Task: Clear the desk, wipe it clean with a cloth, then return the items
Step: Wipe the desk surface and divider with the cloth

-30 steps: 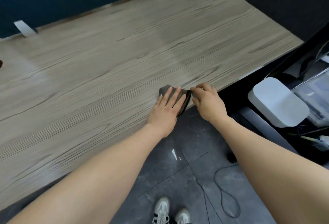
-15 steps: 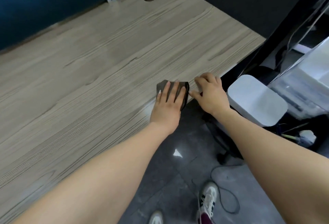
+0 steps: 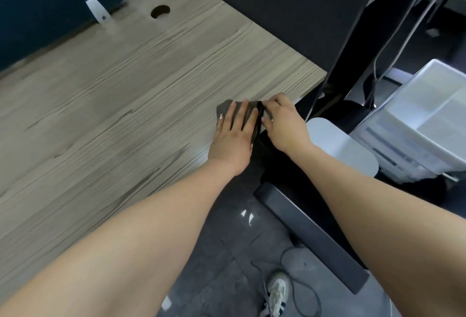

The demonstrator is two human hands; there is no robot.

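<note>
Your left hand [image 3: 233, 131] lies flat, fingers straight, pressing the dark cloth [image 3: 248, 120] at the near edge of the wood-grain desk [image 3: 126, 104], while your right hand [image 3: 282, 121] pinches its right side; part of the cloth overhangs, so easing off could drop it to the floor [image 3: 227, 253]. 1 translucent drawer unit [image 3: 413, 125] stands right; I cannot tell its contents.
</note>
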